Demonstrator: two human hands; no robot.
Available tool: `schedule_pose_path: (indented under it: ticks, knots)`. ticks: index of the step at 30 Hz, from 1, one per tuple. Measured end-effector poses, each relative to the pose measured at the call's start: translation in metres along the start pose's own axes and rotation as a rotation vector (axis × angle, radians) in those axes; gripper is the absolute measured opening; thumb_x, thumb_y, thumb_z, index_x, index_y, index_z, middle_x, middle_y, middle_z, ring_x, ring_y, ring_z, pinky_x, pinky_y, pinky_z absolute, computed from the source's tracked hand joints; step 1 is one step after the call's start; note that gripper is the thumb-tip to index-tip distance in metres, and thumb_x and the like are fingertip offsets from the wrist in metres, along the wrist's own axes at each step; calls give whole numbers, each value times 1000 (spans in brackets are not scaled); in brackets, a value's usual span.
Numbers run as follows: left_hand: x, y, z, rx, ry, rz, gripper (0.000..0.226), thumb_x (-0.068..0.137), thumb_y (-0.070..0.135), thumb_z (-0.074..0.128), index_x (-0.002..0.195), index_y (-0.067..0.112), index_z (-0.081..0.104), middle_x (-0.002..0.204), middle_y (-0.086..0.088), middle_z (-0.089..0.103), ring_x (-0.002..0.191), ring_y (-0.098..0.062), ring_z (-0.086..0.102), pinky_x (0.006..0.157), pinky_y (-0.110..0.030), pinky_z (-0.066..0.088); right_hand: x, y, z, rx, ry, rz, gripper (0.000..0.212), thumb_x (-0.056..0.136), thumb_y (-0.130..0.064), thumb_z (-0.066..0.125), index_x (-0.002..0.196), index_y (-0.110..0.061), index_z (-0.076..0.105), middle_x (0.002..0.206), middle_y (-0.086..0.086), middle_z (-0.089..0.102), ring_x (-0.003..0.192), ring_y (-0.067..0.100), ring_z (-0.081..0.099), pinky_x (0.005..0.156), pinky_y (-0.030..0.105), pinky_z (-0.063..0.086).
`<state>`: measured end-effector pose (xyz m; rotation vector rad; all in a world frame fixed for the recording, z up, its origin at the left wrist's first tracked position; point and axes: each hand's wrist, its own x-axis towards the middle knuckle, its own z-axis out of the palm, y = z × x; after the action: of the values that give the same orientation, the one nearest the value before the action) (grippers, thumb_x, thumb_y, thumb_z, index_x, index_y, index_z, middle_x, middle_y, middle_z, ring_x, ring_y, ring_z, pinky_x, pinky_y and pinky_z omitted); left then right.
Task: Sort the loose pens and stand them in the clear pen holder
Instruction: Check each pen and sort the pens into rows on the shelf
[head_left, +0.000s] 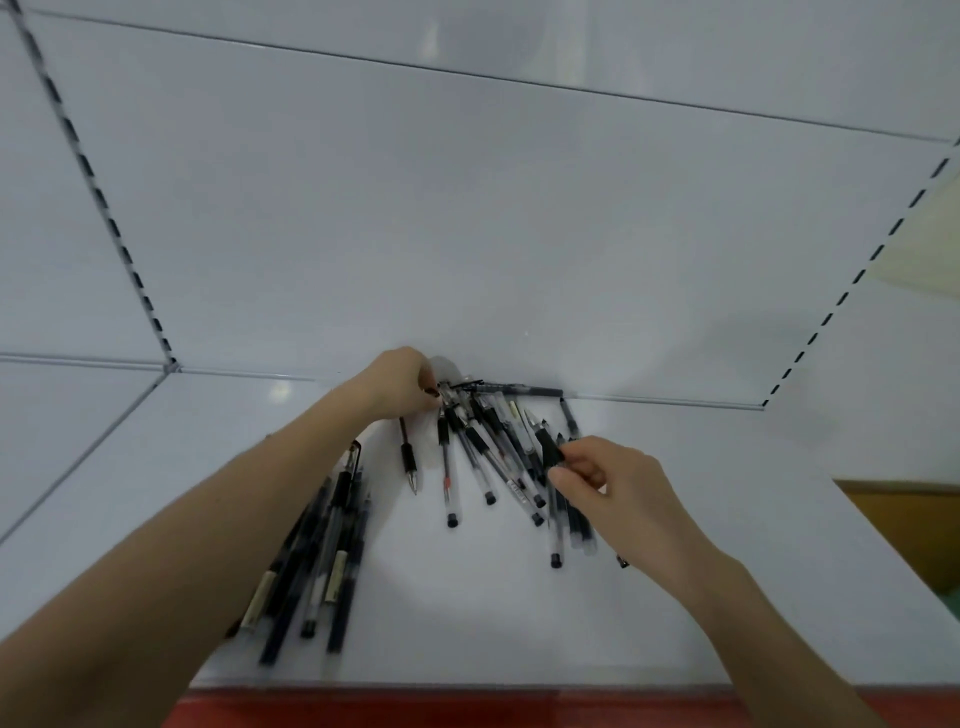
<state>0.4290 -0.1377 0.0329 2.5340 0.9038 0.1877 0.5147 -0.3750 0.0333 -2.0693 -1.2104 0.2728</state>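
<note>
the loose pens lie on a white shelf in two lots. a fan of clear and black ones spreads out in the middle of the frame, their upper ends meeting near the back wall. a tighter bundle lies side by side at lower left, partly under the left forearm. one dark pen lies along the foot of the back wall, and a single pen sits just left of the fan.

the right grip pinches a black pen between thumb and forefinger at the fan's right edge, other fingers curled under. the left grip is curled down onto the fan's meeting ends; whether it has hold of one i cannot tell, the spot is blurred.

slotted uprights run up the wall at left and right, and a red edge lines the shelf front.
</note>
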Motion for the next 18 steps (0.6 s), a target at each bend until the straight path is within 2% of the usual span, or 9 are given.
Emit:
schedule_pose_path:
  ticks: [1, 3, 5, 8, 12, 15, 18]
  knots:
    - [-4, 0, -1, -87, 69, 9, 20, 85, 14, 62, 97, 0, 66, 91, -10, 62, 83, -21, 55, 73, -26, 41, 0, -2, -1, 23, 5, 3, 12, 90, -18, 57, 97, -11, 64, 88, 12, 69, 81, 27, 64, 72, 21, 46]
    - [-15, 5, -6, -400, 177, -4, 14, 83, 11, 64, 94, 2, 67, 81, -9, 64, 69, -12, 59, 70, -24, 46, -2, -7, -3, 117, 11, 18, 6, 89, -17, 57, 86, -19, 61, 82, 10, 69, 74, 24, 63, 64, 21, 50]
    - [-33, 14, -15, -826, 180, -42, 7, 84, 10, 64, 91, 10, 65, 70, -4, 65, 57, -6, 60, 63, -19, 48, -5, -16, -5, 247, 15, 33, 10, 89, -16, 56, 81, -20, 60, 74, 8, 69, 62, 20, 63, 56, 24, 50]
    - [-63, 30, -25, -1208, 159, -24, 5, 85, 12, 62, 90, 15, 63, 63, 2, 66, 62, -10, 62, 61, -18, 50, -12, -37, -7, 411, 28, 17, 12, 89, -15, 57, 79, -20, 61, 61, 7, 67, 47, 10, 56, 51, 15, 46]
    - [-97, 45, -31, -1390, 166, 32, 4, 85, 14, 59, 84, 11, 61, 62, -1, 66, 58, -10, 60, 55, -17, 51, -26, -62, -4, 468, 2, -62, 14, 87, -19, 57, 77, -28, 63, 49, 3, 61, 40, 10, 47, 46, 18, 42]
    - [-110, 47, -33, -1429, 198, 44, 5, 86, 14, 57, 82, 11, 59, 62, -1, 67, 55, -8, 60, 53, -16, 49, -32, -71, -2, 468, -35, -95, 15, 86, -21, 57, 77, -31, 64, 46, 1, 58, 41, 9, 44, 46, 20, 40]
    - [-118, 46, -36, -1424, 215, 62, 5, 81, 17, 60, 81, 12, 58, 63, 1, 67, 55, -7, 61, 53, -15, 49, -34, -76, 1, 473, -61, -112, 13, 86, -20, 57, 79, -29, 65, 45, 1, 56, 39, 5, 42, 44, 17, 38]
